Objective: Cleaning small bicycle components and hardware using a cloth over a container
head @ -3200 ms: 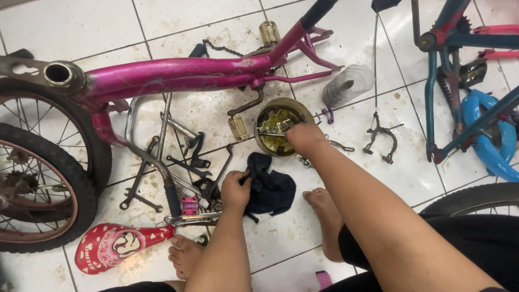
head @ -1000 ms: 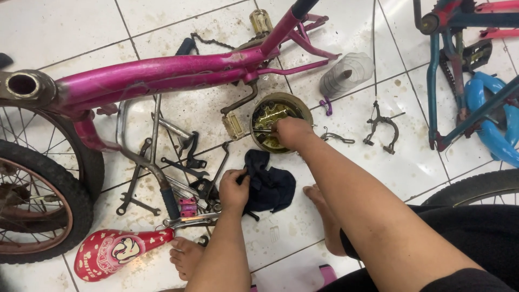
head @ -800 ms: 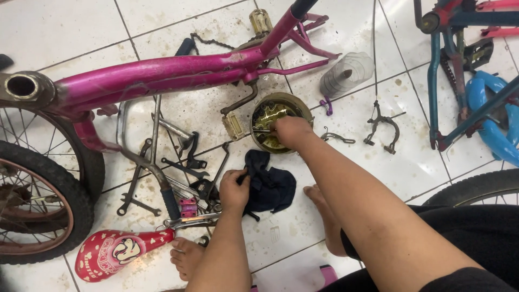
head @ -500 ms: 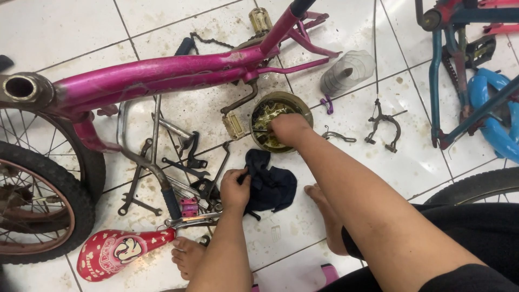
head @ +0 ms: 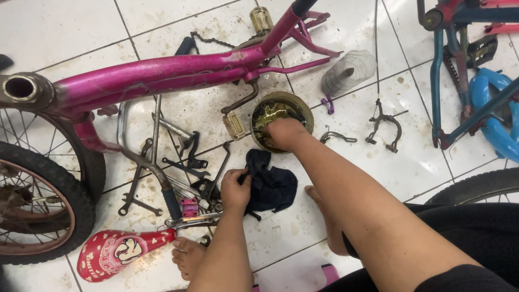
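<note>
My right hand (head: 285, 133) reaches into a round greasy metal bowl (head: 300, 106) on the white tiled floor, fingers down among small parts; whether it grips one is hidden. My left hand (head: 235, 188) rests on the floor beside a dark navy rag (head: 272, 185), fingers pinching the rag's left edge. A pink bicycle frame (head: 162, 73) lies across the floor beyond both hands, its crank and pedal (head: 234, 124) just left of the bowl.
A front wheel (head: 38, 200) stands at left, a red saddle (head: 111, 252) below it. Handlebars, wrenches and loose parts (head: 184, 162) lie left of my left hand. A brake caliper (head: 384, 130), a clear cup (head: 348, 73) and a blue bicycle (head: 476, 81) sit at right. My bare feet rest on the tiles.
My right hand has moved from the bowl's right rim deeper into the bowl. The left hand has stayed on the rag.
</note>
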